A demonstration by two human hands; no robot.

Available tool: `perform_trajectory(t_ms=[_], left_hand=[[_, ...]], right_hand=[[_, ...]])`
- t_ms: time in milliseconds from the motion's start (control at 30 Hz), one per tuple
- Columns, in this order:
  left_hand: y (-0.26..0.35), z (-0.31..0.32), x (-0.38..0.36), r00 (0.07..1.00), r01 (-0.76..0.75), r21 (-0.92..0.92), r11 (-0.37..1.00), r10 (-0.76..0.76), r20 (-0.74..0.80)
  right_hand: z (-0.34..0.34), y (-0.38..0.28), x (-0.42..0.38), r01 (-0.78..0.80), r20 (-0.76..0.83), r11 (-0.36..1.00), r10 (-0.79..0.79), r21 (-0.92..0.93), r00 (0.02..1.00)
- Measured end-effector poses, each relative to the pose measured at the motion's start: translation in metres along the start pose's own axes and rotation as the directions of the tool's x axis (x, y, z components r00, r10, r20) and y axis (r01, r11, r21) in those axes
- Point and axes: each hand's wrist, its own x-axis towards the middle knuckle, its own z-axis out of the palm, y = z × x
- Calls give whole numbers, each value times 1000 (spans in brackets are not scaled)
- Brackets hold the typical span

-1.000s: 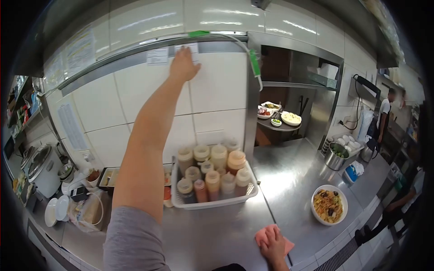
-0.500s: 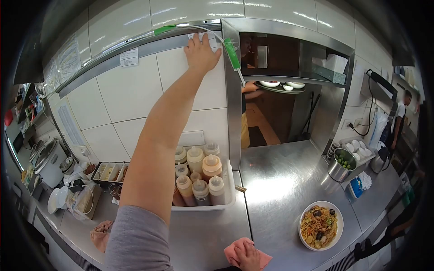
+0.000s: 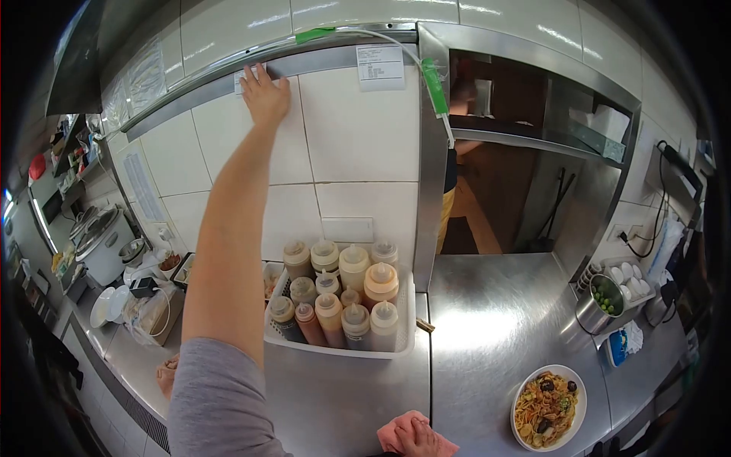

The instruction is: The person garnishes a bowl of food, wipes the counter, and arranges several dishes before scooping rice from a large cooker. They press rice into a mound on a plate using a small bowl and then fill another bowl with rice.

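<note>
My left hand [image 3: 265, 100] is raised high on the tiled wall with its fingers spread. Its fingertips press on a small paper slip [image 3: 241, 82], partly covered by the hand, at the metal rail [image 3: 221, 80]. To its right, a larger printed order slip [image 3: 381, 67] hangs from the same rail. Low on the steel counter, my right hand [image 3: 417, 439] grips a folded pink cloth [image 3: 396, 428]. Right of the cloth stands a white bowl [image 3: 582, 411] of noodles [image 3: 544, 411] with vegetables and dark mushroom-like pieces.
Several squeeze bottles [image 3: 354, 266] stand in a white plastic basket [image 3: 343, 351] under my left arm. A steel pot [image 3: 592, 316] of green fruit stands at the right. Behind the pass-through opening [image 3: 487, 198] is a person. A rice cooker [image 3: 106, 238] sits far left.
My left hand has moved left along the rail, from the larger slip to the smaller one. The view has shifted, and the tray of bowls in the opening is out of sight.
</note>
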Motion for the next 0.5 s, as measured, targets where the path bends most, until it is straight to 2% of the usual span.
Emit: perform_trajectory(t_ms=[67, 100, 167, 267, 333, 400, 467, 500], left_hand=[[-19, -4, 2, 961, -73, -170, 983, 115, 250], [-8, -12, -1, 938, -50, -84, 995, 76, 338], [21, -24, -17, 908, -100, -97, 990, 131, 399], [69, -31, -32, 892, -120, -173, 978, 183, 414], [90, -27, -33, 901, -71, -274, 959, 180, 395], [105, -28, -30, 899, -87, -297, 951, 203, 387], [116, -27, -27, 896, -115, -314, 942, 235, 376], [120, -25, -27, 896, -82, -330, 940, 214, 389]], right_hand=[[-11, -2, 5, 11, 35, 1000, -12, 24, 999], [-13, -2, 6, 22, 65, 999, -25, 47, 998], [-13, -4, 6, 12, 74, 999, -15, 43, 997], [-11, -6, 6, 11, 81, 1000, -13, 16, 997], [-14, -5, 5, 23, 73, 1000, -22, -8, 997], [-17, -7, 6, -27, 119, 999, 22, 42, 993], [-11, -5, 4, -8, 73, 1000, 7, 23, 997], [-11, -5, 4, -3, 65, 1000, 1, 19, 998]])
